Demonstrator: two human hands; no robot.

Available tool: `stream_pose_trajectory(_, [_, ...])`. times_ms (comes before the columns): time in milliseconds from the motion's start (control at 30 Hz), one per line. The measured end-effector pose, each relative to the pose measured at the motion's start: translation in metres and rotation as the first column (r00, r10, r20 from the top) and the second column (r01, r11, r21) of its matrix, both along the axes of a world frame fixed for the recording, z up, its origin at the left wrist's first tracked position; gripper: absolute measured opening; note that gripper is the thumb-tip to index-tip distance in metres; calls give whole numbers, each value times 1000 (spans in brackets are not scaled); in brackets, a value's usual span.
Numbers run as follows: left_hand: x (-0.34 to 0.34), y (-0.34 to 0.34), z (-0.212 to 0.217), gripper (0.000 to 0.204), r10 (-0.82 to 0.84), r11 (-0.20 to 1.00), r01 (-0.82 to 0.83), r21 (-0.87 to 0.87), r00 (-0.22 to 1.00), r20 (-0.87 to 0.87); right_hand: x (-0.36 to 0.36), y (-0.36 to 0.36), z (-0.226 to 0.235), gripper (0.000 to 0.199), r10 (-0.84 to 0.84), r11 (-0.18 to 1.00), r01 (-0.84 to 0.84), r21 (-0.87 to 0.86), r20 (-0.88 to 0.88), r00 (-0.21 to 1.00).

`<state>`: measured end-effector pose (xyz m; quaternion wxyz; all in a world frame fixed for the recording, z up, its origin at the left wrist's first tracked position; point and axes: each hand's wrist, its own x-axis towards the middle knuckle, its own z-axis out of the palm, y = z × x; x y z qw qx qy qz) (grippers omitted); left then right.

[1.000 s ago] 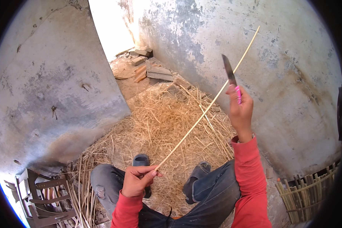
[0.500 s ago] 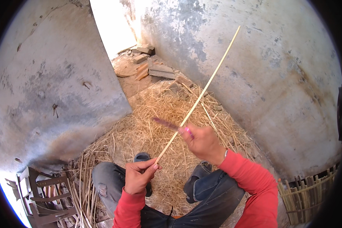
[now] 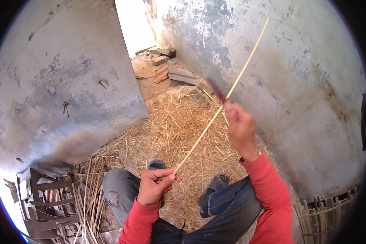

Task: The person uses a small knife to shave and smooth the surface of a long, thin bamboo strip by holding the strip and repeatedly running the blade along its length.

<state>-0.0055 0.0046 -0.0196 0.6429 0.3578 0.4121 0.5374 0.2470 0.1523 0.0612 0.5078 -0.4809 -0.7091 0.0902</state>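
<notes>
A long, thin, pale strip that looks like split bamboo (image 3: 202,137) slants from the lower middle up toward the far right. Its near end is pinched between the thumb and fingers of my left hand (image 3: 155,185), above my left knee. My right hand (image 3: 240,128) is closed round the handle of a knife (image 3: 217,91), farther up the strip. The dark blade, blurred by motion, points up and left and lies against or very close to the strip; whether it touches cannot be told.
Loose shavings (image 3: 179,118) cover the floor between my feet and beyond. A bundle of long strips (image 3: 91,199) and a wooden chair-like frame (image 3: 49,203) stand at the left. A slatted bamboo basket (image 3: 323,219) is at the lower right. Bricks (image 3: 162,53) lie near the doorway, between worn walls.
My right hand and the knife have moved up and away along the strip, and the blade now points more steeply upward. My left hand keeps its pinch on the near end.
</notes>
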Motion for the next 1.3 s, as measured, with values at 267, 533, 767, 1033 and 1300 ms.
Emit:
stream_pose_trajectory(267, [2, -4, 7, 23, -59, 998, 57, -42, 997, -59, 70, 42, 17, 46, -350, 927, 348, 137, -11, 937])
stream_pose_trajectory(533, [1, -5, 7, 22, 23, 998, -31, -57, 991, -133, 32, 9, -15, 45, 33, 988, -23, -149, 62, 998])
stream_pose_trajectory(767, [0, -2, 9, 21, 69, 997, -76, -33, 981, -180, 17, -15, -31, 44, 140, 961, -125, -246, 43, 989])
stream_pose_trajectory(1033, [-5, -3, 3, 22, 78, 996, -85, -24, 972, -223, -1, -39, -40, 44, 340, 893, -280, -353, 118, 933])
stream_pose_trajectory(1300, [-3, -6, 8, 23, 49, 997, -57, -43, 983, -178, 49, 41, 5, 50, -99, 993, 102, -51, 56, 994])
